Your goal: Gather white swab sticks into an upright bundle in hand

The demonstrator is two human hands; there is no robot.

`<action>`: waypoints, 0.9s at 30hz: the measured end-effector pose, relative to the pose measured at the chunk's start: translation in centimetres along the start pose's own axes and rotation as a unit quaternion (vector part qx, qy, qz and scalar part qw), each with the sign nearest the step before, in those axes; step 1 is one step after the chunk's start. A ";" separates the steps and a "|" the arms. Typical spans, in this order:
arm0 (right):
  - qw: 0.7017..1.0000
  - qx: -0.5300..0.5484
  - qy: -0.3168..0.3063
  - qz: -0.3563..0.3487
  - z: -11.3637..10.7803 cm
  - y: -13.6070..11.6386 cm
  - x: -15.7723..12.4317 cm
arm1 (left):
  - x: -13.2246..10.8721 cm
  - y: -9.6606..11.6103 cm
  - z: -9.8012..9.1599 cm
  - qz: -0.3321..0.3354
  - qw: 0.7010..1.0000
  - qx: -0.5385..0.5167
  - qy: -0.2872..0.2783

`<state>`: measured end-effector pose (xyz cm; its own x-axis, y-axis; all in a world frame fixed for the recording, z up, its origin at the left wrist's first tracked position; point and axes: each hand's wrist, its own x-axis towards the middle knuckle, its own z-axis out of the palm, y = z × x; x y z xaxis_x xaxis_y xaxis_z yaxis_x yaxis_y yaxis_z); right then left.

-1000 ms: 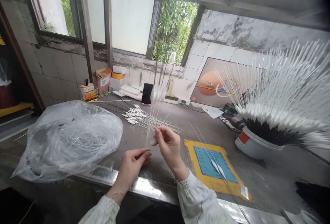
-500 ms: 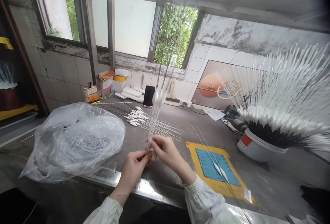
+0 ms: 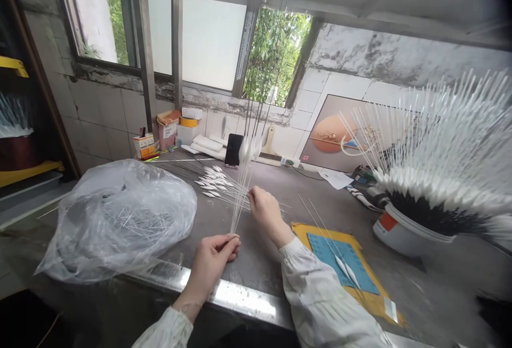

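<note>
My left hand pinches the lower ends of a bundle of long thin swabs between finger and thumb. The bundle stands nearly upright, fanning out, with white pointed tips at the top. My right hand is higher up, its fingertips against the shafts. Whether it grips them is hidden. Behind the hands, a loose pile of white-tipped swabs lies on the steel workbench.
A crumpled clear plastic bag holding swabs lies left. A white bucket bristling with fanned swabs stands right, beside a yellow mat with a blue sheet. A phone, boxes and a poster line the back wall beneath the windows.
My right hand has moved up the bundle and away from my left hand. The left hand still holds the lower ends. The whole scene has shifted slightly right in view.
</note>
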<state>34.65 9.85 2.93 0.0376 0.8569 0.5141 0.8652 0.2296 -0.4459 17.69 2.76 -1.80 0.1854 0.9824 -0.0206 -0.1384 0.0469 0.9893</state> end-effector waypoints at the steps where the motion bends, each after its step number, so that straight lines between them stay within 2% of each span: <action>1: 1.000 0.018 0.023 -0.004 -0.6 -0.3 -0.5 | -0.1 0.1 0.0 -0.003 1.000 -0.001 0.001; 4: 0.993 0.091 0.066 -0.021 -1.5 -1.2 -2.4 | -0.1 0.0 0.0 -0.006 1.000 -0.003 -0.001; 8: 0.979 0.189 0.046 -0.066 -0.8 -2.0 -4.9 | 0.1 -0.6 -0.1 0.008 1.000 0.001 -0.003; 14: 0.941 0.316 0.101 -0.067 -1.0 -3.5 -6.0 | 0.3 -0.9 -0.3 0.008 0.999 -0.034 -0.016; 19: 0.926 0.359 0.100 -0.066 -1.2 -4.2 -6.1 | 0.1 -0.6 -0.3 0.008 0.999 -0.038 -0.018; 27: 0.922 0.376 0.076 -0.054 -1.4 -4.1 -6.2 | 0.0 -0.5 -0.4 0.008 0.999 -0.023 -0.024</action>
<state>31.55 2.93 2.53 0.0915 0.7485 0.6568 0.2794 0.6138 -0.7384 17.41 2.82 -2.32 0.2281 0.9736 0.0038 -0.1870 0.0400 0.9816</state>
